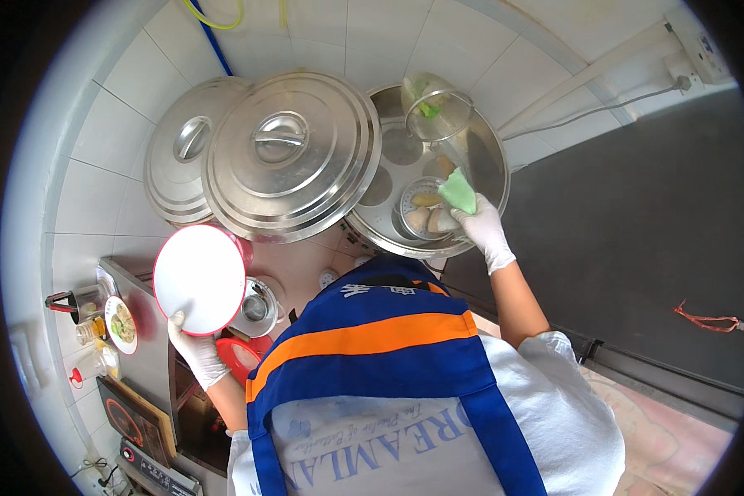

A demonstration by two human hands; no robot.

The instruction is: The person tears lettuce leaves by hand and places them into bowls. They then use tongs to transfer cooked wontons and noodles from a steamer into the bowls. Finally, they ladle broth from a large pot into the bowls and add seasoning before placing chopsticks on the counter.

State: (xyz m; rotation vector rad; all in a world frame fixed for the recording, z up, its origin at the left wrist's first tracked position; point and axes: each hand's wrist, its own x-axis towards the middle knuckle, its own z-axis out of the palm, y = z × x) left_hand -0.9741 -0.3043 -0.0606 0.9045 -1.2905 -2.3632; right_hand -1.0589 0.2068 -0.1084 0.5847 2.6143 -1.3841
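Note:
My left hand (196,353), in a white glove, grips the lower rim of a white plate (199,279) with a red edge. The plate's face is bare. Over a large round steel pot (502,167), my gloved right hand (483,232) pinches a light green, flat piece (459,191), perhaps a cloth. Below that hand sits a perforated steel basket (403,214) in one of the round openings of the pot's inner plate (381,209). Several pale food pieces (418,218) and a yellowish one (427,199) lie in it. My fingers hide part of the basket.
A steel lid (235,186) partly overlaps the pot; another lidded pot (167,161) stands beyond. A wire-rimmed basket (437,136) holds greens at the pot's far side. Left are a plate of food (122,325) and an induction cooker (155,474). A dark worktop (626,217) lies right.

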